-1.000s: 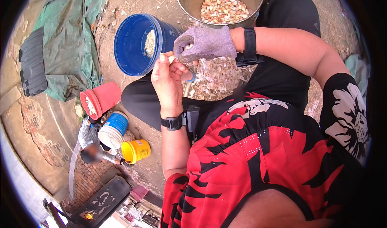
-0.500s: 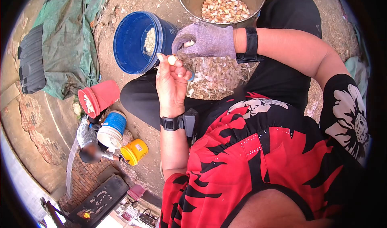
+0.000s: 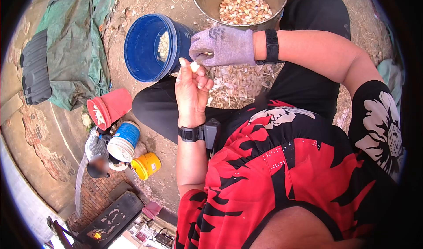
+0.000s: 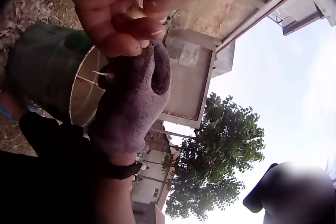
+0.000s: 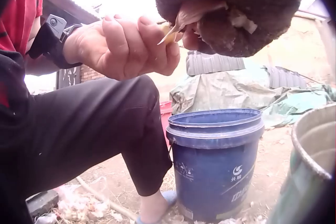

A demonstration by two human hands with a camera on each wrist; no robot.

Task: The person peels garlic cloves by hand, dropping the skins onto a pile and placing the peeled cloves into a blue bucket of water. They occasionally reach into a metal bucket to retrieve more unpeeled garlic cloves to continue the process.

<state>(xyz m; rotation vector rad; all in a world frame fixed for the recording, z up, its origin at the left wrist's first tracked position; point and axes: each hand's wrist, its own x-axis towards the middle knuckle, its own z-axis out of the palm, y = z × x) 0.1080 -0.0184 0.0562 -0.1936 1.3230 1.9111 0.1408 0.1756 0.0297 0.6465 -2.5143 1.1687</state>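
My bare left hand (image 3: 192, 90) pinches a pale garlic clove (image 3: 194, 66) between thumb and fingers. Right against it, my gloved right hand (image 3: 224, 45) has its thumb and fingers curled in toward the same spot. In the right wrist view, papery garlic skin (image 5: 198, 13) sticks out of the dirty glove, close to the left fingertips. A pale bit of garlic shows inside the glove's curl in the head view; the rest is hidden by the fingers. Just beyond the hands stands a blue bucket (image 3: 136, 51) with peeled cloves (image 3: 163, 46) at its bottom.
A metal pot (image 3: 202, 7) of unpeeled cloves (image 3: 245, 9) stands at the top. Garlic skins (image 3: 240, 84) cover the ground between my legs. At left are a red bucket (image 3: 115, 107), a yellow bucket (image 3: 152, 164), another person (image 3: 96, 145) and a green tarp (image 3: 79, 55).
The hands parted slightly, showing the clove at my left fingertips, and are together again. The glove has turned and curled further over the garlic in it. The other person's arm drew back from the yellow bucket.
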